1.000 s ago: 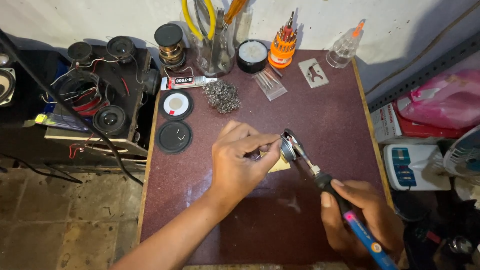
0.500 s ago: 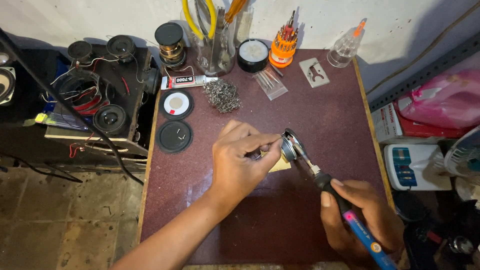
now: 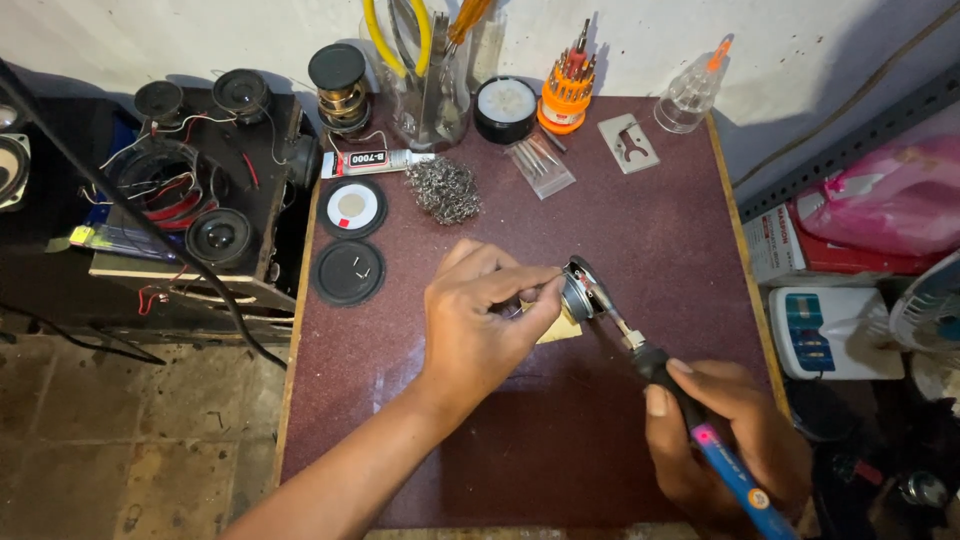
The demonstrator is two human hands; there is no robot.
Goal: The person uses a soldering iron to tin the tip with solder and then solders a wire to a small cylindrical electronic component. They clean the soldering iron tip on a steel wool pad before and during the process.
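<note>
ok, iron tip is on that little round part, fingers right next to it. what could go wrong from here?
1. Burn: the left hand pinches the small round metal part right beside the soldering iron tip, so a slip could probably touch the fingers.
2. Scorching: a yellow scrap lies under the part, close to the hot tip.
3. Slip: the part is steadied only by fingertips, with no clamp in sight, so pressure from the right hand might push it across the table.

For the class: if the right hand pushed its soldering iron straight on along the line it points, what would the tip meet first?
The right hand aims the soldering iron up-left; its tip already seems to be at the small round metal part pinched by the left hand.
</note>
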